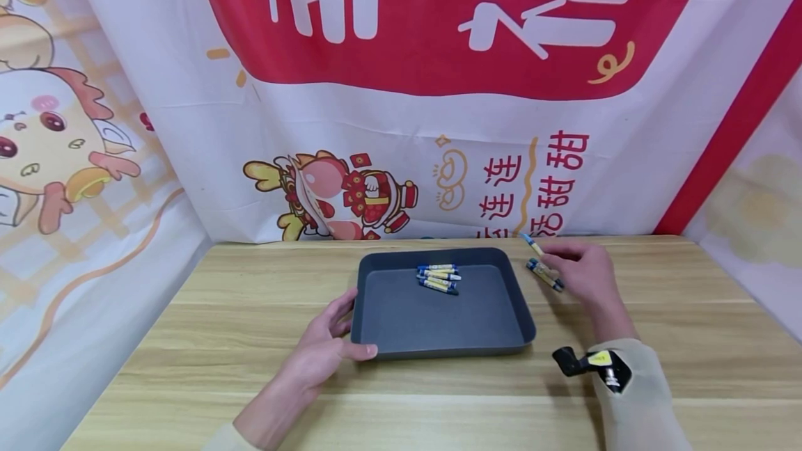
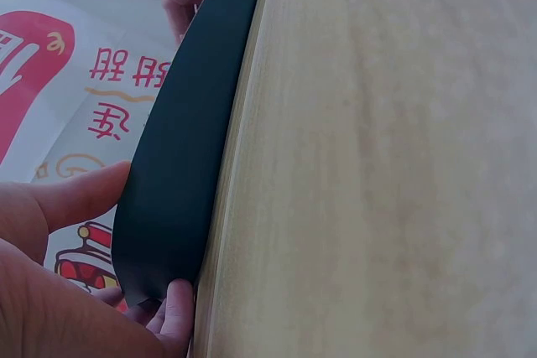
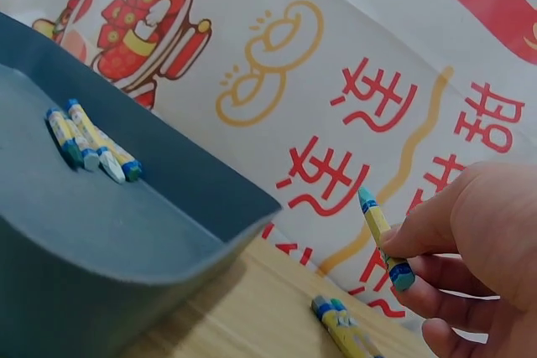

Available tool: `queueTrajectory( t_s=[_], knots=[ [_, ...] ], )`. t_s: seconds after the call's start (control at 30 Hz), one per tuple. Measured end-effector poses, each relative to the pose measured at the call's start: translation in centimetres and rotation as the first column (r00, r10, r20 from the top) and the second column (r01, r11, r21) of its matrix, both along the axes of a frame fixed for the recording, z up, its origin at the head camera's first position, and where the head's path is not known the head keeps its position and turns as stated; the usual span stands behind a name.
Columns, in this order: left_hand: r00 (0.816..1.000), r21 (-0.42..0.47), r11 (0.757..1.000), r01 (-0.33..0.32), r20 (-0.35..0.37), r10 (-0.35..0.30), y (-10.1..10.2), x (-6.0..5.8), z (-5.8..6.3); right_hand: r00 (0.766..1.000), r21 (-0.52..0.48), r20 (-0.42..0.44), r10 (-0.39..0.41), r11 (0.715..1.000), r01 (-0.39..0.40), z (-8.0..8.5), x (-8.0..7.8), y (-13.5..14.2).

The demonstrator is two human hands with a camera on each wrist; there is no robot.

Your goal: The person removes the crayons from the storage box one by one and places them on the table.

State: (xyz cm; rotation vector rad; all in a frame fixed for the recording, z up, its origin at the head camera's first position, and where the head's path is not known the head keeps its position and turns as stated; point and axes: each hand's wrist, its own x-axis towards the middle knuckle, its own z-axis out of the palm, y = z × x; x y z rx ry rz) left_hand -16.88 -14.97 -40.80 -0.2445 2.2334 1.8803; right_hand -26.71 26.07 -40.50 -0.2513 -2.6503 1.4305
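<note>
A dark grey rectangular tray (image 1: 438,326) stands on the table, with several crayons (image 1: 438,284) in yellow-and-blue wrappers lying side by side near its back wall. My left hand (image 1: 319,346) grips the tray's near left corner, thumb at the front rim and fingers along the left side. Beyond the tray's right side, my right hand (image 1: 583,273) pinches a turquoise crayon (image 3: 377,228) between thumb and fingers, its tip pointing up and away. Below that hand, more crayons (image 3: 340,329) lie together on the table, partly cut off in the right wrist view.
The wood-grain table (image 1: 250,339) ends at a printed cloth (image 1: 401,117) hanging along its back edge. Another cloth with cartoon prints (image 1: 56,138) hangs at the left. A black strap mount (image 1: 589,362) sits on my right sleeve.
</note>
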Motion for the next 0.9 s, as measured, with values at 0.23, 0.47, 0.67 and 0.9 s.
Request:
queueTrajectory(
  t_s=[0.23,0.47,0.67,0.9],
  knots=[
    [1.000,0.000,1.000,-0.005,0.009,0.005,0.1,0.0,0.1,0.997,0.005,0.070,-0.017,1.000,0.017,-0.8,0.1,1.0],
    [1.000,0.003,1.000,-0.004,0.007,0.004,0.1,0.0,0.1,0.992,0.001,0.117,-0.053,0.999,0.053,-1.4,0.0,1.5],
    [1.000,-0.002,1.000,-0.003,0.010,0.003,0.1,-0.1,0.0,0.993,0.068,0.089,-0.076,0.995,0.070,-2.1,-0.1,1.9],
    [1.000,-0.005,1.000,-0.001,0.012,0.001,0.1,-0.1,-0.1,0.991,0.103,0.087,-0.097,0.991,0.088,-2.6,-0.2,2.0]
  ],
)
